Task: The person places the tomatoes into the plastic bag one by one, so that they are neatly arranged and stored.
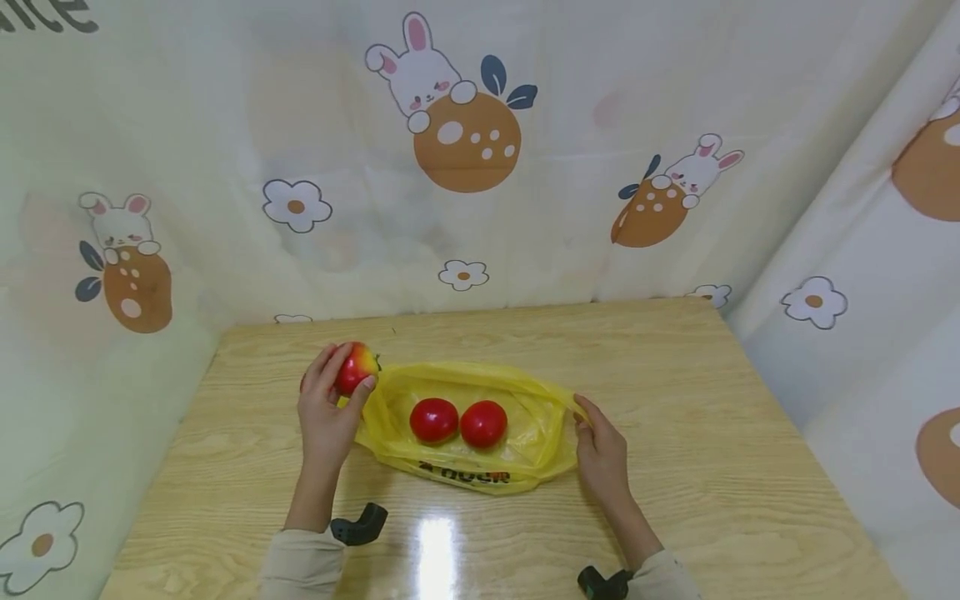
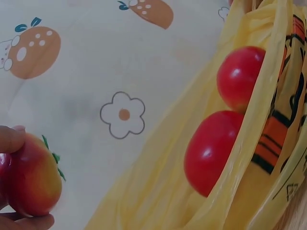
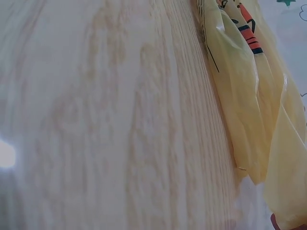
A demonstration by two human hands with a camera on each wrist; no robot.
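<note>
A yellow plastic bag (image 1: 468,372) lies with its mouth spread wide, and two smooth red tomatoes (image 1: 433,420) sit side by side inside. At the bag's left end, my left hand (image 1: 324,421) grips a round red-and-yellow fruit (image 2: 37,175) with green leaflets at its top, held between thumb and fingers. A second dark red surface (image 2: 4,164) shows by the fingers in the left wrist view, mostly hidden. My right hand (image 1: 603,458) pinches the right edge of the bag's mouth. In the right wrist view, the bag's side hangs in folds.
The bag rests on a wood-grain table (image 1: 697,417). A pale curtain (image 1: 570,208) printed with rabbits and flowers stands behind it and along both sides. Dark wrist devices (image 1: 360,527) stick out from both sleeves over the table's near part.
</note>
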